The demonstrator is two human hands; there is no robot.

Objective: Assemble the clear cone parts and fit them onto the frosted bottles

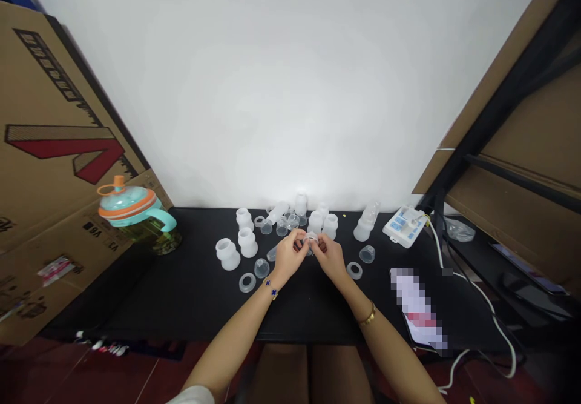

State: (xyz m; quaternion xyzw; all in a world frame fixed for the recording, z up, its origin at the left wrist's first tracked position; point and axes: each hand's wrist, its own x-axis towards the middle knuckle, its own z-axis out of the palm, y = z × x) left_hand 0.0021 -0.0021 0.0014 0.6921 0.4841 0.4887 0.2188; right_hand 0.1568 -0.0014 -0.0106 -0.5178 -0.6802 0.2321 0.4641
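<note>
My left hand (288,252) and my right hand (331,256) meet over the middle of the table. Between their fingertips they pinch a small whitish ring-shaped bottle part (311,237); its lower side is partly hidden by the fingers. Just behind my hands stand white bottle bodies (330,227). To the left are more waisted white bottles (227,255), a loose screw ring (247,282) and a clear dome cap (262,268). On the right lie another ring (354,271) and a clear cap (367,254).
A bottle with a clear top (367,222) stands toward the right. Beyond it are a white power strip (405,226) with a cable and a phone (418,310). A large teal-and-orange jug (136,213) stands left, beside a cardboard box (59,168). A white wall (290,89) rises behind the black table (181,301).
</note>
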